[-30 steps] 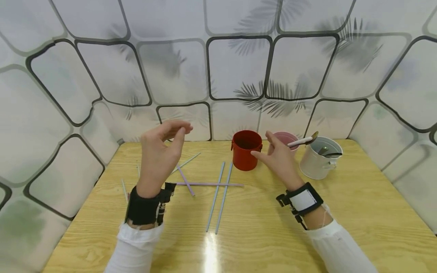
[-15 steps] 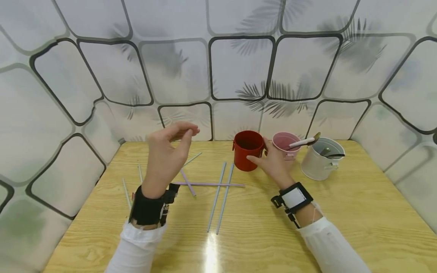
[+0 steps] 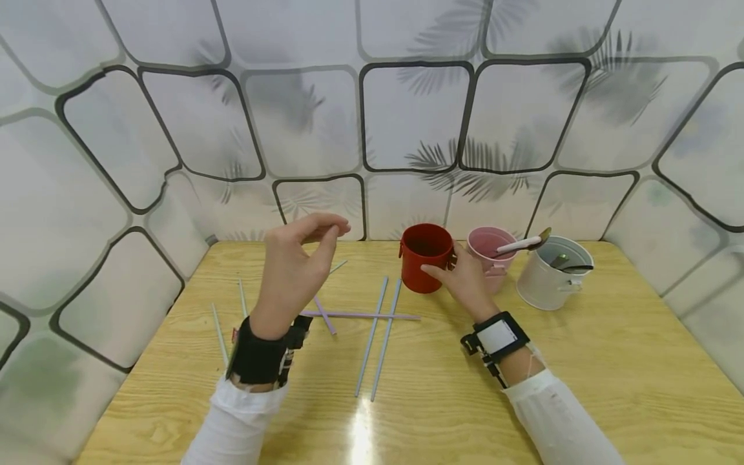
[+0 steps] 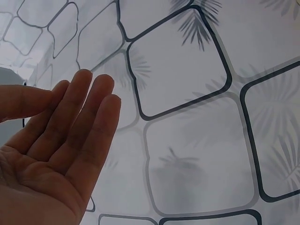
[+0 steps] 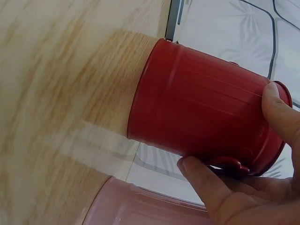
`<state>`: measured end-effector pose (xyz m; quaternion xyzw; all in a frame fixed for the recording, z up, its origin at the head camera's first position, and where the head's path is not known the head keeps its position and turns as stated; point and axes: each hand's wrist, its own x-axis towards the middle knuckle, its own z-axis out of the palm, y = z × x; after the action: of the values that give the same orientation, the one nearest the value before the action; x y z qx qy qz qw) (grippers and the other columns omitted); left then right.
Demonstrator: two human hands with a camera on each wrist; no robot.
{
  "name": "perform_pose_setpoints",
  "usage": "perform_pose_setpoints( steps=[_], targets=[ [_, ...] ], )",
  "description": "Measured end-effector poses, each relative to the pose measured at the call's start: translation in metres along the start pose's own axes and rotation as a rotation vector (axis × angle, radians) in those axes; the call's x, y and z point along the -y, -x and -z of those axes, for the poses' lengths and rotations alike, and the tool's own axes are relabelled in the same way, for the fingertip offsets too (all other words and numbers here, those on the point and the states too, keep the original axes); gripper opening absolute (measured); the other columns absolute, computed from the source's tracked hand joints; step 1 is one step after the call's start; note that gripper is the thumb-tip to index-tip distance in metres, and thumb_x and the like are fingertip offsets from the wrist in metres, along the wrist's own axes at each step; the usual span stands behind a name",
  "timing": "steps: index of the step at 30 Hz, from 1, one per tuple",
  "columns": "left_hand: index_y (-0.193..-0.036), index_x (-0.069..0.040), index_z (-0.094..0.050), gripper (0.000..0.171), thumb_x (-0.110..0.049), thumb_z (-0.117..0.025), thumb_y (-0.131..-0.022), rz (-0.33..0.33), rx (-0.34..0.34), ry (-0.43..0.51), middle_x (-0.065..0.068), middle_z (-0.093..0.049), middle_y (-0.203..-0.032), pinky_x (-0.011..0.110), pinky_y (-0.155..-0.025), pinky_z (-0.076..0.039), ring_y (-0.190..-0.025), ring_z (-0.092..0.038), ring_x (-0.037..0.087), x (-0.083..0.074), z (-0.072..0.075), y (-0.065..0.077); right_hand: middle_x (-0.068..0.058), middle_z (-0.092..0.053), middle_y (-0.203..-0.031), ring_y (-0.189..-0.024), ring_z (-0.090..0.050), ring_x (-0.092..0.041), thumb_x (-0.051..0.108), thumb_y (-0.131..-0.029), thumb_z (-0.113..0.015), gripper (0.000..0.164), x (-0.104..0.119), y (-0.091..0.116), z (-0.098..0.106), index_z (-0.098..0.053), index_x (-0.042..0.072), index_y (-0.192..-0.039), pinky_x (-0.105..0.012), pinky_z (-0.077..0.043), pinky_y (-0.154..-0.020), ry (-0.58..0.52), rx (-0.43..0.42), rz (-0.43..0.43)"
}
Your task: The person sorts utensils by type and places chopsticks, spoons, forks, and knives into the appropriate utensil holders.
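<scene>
Right hand (image 3: 465,282) has the red bucket (image 3: 420,268) pinched, pink bucket (image 3: 495,282) just beside it. Left hand (image 3: 299,268) hovers above the table (image 3: 453,413), fingers pretty straight.

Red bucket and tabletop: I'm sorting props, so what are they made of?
Red bucket: probably painted metal, softly shiny, with a rimmed edge and faint ridges; plastic is possible. Tabletop: wood or printed laminate, glossy, showing grain and a bright reflection.
</scene>
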<state>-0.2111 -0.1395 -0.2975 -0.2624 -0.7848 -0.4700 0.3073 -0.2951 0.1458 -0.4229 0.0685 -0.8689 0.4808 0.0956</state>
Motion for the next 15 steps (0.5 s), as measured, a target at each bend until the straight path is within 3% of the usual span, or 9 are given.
perform_pose_setpoints(
  steps=[9, 15],
  targets=[
    [-0.11, -0.002, -0.076, 0.016, 0.002, -0.065, -0.099, -0.008, 0.034, -0.057, 0.009, -0.077, -0.103, 0.029, -0.086, -0.057, -0.093, -0.073, 0.021, 0.0026, 0.0017, 0.0001, -0.024, -0.061, -0.139, -0.127, -0.06, -0.04, 0.019, -0.088, -0.084, 0.069, 0.0002, 0.0002, 0.002, -0.051, -0.003, -0.145, -0.052, -0.051, -0.104, -0.02, 0.002, 0.0],
    [-0.109, -0.001, -0.077, 0.015, 0.002, -0.067, -0.098, 0.029, 0.066, -0.097, 0.009, -0.077, -0.101, 0.034, -0.084, -0.059, -0.091, -0.073, 0.023, 0.0081, 0.0082, 0.0008, -0.023, -0.061, -0.138, -0.126, -0.06, -0.04, 0.02, -0.088, -0.085, 0.07, 0.0, 0.0, 0.0031, -0.051, -0.003, -0.145, -0.052, -0.052, -0.104, -0.032, 0.013, -0.011]
  ],
)
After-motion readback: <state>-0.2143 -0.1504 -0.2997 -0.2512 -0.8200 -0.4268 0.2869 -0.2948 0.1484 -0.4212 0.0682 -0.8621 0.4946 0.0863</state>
